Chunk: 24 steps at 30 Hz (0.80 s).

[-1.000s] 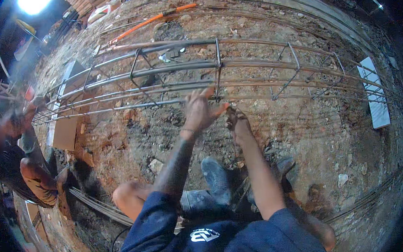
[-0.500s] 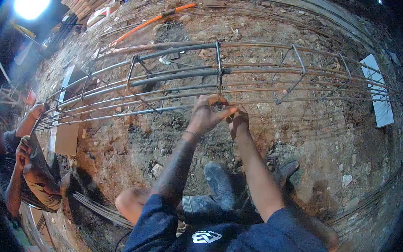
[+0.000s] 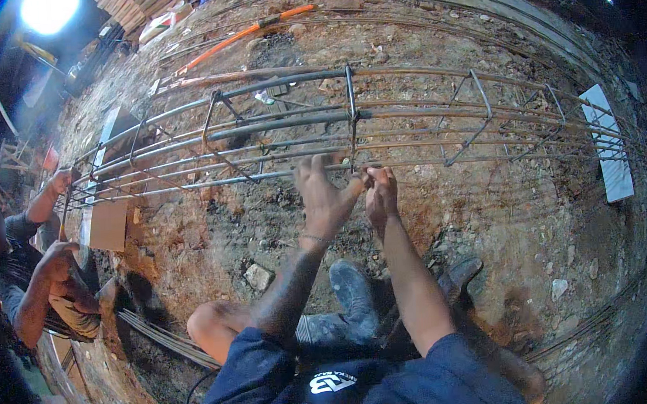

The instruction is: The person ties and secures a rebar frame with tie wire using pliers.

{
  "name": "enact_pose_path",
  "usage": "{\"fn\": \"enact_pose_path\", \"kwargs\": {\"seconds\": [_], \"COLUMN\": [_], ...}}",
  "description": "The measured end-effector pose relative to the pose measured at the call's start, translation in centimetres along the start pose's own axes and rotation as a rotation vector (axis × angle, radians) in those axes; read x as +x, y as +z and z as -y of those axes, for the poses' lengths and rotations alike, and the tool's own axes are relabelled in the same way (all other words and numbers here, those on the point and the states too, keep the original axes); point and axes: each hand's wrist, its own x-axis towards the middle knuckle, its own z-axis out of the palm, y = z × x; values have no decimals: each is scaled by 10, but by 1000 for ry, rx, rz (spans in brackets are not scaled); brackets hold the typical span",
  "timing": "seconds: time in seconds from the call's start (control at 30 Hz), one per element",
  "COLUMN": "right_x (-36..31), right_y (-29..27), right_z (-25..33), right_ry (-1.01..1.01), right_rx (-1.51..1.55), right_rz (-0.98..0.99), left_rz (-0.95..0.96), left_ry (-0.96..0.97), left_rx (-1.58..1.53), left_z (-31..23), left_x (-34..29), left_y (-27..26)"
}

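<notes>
A long rebar cage [image 3: 281, 120] of steel bars and bent stirrups runs across in front of me. My left hand [image 3: 327, 205] is open at the near bar, its fingers spread and slightly blurred, its thumb reaching toward my right fingertips. My right hand [image 3: 381, 198] is closed in a pinch close to the lower corner of the middle stirrup [image 3: 351, 93]. What the pinch holds is too small to make out. The near bar passes just beyond both hands.
At the left a crouching co-worker's hand [image 3: 61, 180] is at the cage's end. A brown board [image 3: 108, 224] and a white board [image 3: 606, 144] lie under the cage's ends. An orange-handled tool [image 3: 218, 47] lies beyond on rough, stony ground. Loose rods [image 3: 165, 337] lie at lower left.
My left hand has drawn back a little from the stirrup's lower corner and its fingers have spread. My right hand stays near the corner. The co-worker's lower hand has shifted right and down.
</notes>
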Motion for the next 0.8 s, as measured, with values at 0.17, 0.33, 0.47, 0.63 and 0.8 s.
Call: {"fn": "enact_pose_path", "kwargs": {"seconds": [0.17,0.33,0.47,0.63,0.8], "right_x": [7,-5,5,-24,-48], "right_y": [-2,19,-17,18,50], "right_z": [-11,-4,2,11,26], "right_ry": [-114,-202,-70,-177,-52], "right_rx": [-1,-102,239,-481,-346], "right_rz": [5,49,408,-39,-42], "left_rz": [94,284,204,226,261], "left_ry": [-120,-148,29,51,93], "left_rx": [-40,49,-117,-158,62], "left_z": [-6,5,22,32,67], "left_x": [-9,-22,-26,-30,-34], "left_y": [0,-10,-5,-10,-8]}}
